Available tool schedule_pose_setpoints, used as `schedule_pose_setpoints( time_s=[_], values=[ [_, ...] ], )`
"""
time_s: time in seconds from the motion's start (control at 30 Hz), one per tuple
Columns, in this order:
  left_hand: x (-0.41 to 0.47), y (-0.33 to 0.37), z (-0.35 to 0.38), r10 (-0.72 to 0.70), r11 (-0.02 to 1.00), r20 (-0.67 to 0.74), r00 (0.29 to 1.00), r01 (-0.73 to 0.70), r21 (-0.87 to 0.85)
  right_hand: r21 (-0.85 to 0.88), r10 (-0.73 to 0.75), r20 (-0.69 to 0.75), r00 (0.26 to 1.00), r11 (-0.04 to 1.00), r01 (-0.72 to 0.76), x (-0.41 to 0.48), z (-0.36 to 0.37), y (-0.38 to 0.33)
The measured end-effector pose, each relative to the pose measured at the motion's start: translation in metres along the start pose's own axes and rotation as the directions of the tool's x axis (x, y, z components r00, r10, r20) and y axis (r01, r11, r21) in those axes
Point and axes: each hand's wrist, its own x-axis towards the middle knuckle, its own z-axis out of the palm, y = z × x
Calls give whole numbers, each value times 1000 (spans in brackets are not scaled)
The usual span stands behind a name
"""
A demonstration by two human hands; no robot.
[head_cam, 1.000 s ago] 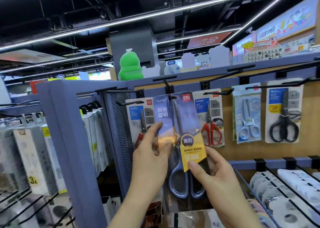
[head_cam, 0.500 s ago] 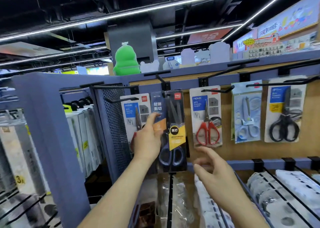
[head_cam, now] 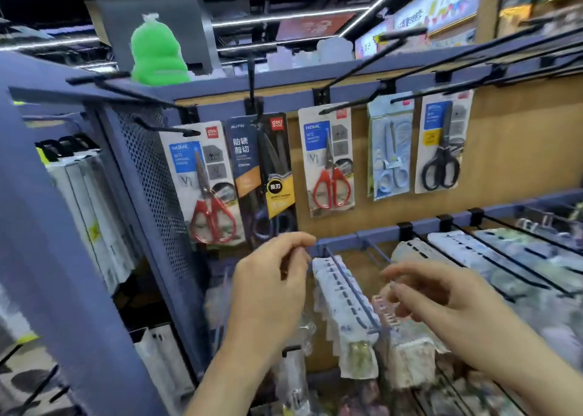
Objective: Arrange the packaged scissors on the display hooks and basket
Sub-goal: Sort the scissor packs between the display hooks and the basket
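The dark scissors pack [head_cam: 262,176] hangs on a black hook [head_cam: 252,78], second in the row. It shows a red "deli" mark, 防锈剪切, and 黑刃 on a yellow tag. The red scissors packs [head_cam: 205,182] beside it say "HOME". The left hand [head_cam: 271,280] is just under it and the right hand [head_cam: 441,302] is lower. Both have loose, bent fingers and hold nothing.

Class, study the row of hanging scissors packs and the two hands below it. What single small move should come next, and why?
Probably lift the left hand to nudge the dark pack straight: it hangs on its hook but seems to overlap the red-handled pack at the row's left end, and the right hand is empty too.
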Motion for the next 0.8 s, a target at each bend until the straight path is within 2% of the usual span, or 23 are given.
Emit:
schedule_pose_setpoints(
  time_s=[0.1, 0.2, 0.3, 0.43, 0.53, 0.6, 0.7, 0.8],
  values=[
    [-46, 5, 14, 124, 989, 120, 985, -113, -93, -84, 41, -37, 998, 995, -44, -45, -5, 3],
    [-91, 3, 38, 238, 968, 270, 933, -203, -149, -252, 138, -65, 988, 956, -150, -96, -10, 21],
    [-137, -2, 73, 296, 952, 442, 847, -226, -205, -405, 290, -112, 950, 860, -310, -153, -16, 48],
    [-194, -5, 131, 306, 952, 668, 678, -231, -202, -470, 469, -232, 852, 713, -520, -244, -25, 110],
    [-238, -3, 182, 300, 951, 769, 565, -244, -192, -442, 598, -333, 729, 584, -681, -319, -40, 161],
    [-263, 6, 217, 275, 954, 832, 482, -241, -176, -335, 669, -413, 618, 520, -786, -370, -53, 191],
    [-298, 26, 279, 267, 953, 880, 392, -245, -180, -93, 777, -501, 381, 389, -917, -441, -75, 234],
    [-329, 52, 345, 182, 971, 936, 300, -206, -123, 124, 816, -550, 175, 288, -950, -498, -102, 278]
  ],
)
